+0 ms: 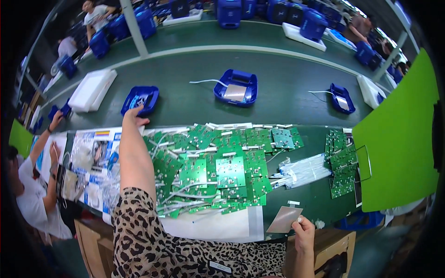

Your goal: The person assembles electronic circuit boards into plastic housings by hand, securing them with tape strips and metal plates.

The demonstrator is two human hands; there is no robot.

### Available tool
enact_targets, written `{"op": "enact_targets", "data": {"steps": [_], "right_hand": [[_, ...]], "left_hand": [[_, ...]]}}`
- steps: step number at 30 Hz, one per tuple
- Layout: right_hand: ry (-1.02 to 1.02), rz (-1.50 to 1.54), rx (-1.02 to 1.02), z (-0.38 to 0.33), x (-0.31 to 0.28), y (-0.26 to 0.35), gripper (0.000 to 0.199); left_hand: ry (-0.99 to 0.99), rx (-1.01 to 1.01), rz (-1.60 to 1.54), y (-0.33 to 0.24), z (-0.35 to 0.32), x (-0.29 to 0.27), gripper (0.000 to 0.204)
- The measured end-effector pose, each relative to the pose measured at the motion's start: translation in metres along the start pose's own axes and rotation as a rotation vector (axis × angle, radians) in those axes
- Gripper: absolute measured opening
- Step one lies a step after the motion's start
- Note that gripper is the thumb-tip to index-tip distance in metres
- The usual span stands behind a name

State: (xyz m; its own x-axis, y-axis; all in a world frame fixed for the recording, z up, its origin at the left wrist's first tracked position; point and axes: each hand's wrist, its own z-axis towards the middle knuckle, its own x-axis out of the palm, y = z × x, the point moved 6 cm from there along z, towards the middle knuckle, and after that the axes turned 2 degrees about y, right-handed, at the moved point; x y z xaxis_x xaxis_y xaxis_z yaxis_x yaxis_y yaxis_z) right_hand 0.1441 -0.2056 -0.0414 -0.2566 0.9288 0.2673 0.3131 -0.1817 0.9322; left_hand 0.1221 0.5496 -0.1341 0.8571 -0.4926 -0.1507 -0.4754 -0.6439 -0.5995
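Observation:
My left hand (134, 115) reaches out to the conveyor, at the near edge of a blue plastic shell (151, 99) with small blue and white parts inside. Its thumb stands apart from the fingers; whether the fingertips touch the rim is hard to tell. Low on the right, my right hand (303, 230) pinches the corner of a thin, brownish-grey circuit panel (283, 219) with a white connector strip on its upper edge. Between my arms, many green circuit boards (230, 172) lie overlapped on the bench, with white cables (194, 196) across them.
Two more blue shells, one mid-belt (253, 86) and one at right (341, 95), hold panels with white leads. A bundle of white cables (306, 170) lies by a second board stack (343, 171). A green partition (398, 139) rises at right. A co-worker (39, 204) works at left.

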Motion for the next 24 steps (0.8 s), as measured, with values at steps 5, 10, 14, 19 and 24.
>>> {"op": "enact_targets", "data": {"steps": [5, 10, 14, 19, 24], "right_hand": [[0.045, -0.03, 0.059, -0.003, 0.008, 0.003, 0.007], [0.039, -0.023, 0.01, 0.009, -0.004, 0.012, 0.01], [0.033, 0.075, -0.121, 0.032, -0.002, 0.04, 0.012], [0.161, 0.133, -0.25, 0.07, 0.029, 0.069, 0.022], [0.273, 0.049, -0.329, 0.075, 0.062, 0.083, 0.009]], "left_hand": [[-0.019, 0.151, -0.26, -0.004, -0.015, 0.0, 0.037], [0.366, 0.456, -0.308, -0.035, -0.112, 0.04, 0.031], [0.629, 0.766, 0.036, -0.002, -0.272, 0.109, 0.039], [0.825, 0.784, 0.276, 0.108, -0.367, 0.169, 0.057], [1.03, 0.648, 0.304, 0.207, -0.407, 0.203, 0.066]]}}
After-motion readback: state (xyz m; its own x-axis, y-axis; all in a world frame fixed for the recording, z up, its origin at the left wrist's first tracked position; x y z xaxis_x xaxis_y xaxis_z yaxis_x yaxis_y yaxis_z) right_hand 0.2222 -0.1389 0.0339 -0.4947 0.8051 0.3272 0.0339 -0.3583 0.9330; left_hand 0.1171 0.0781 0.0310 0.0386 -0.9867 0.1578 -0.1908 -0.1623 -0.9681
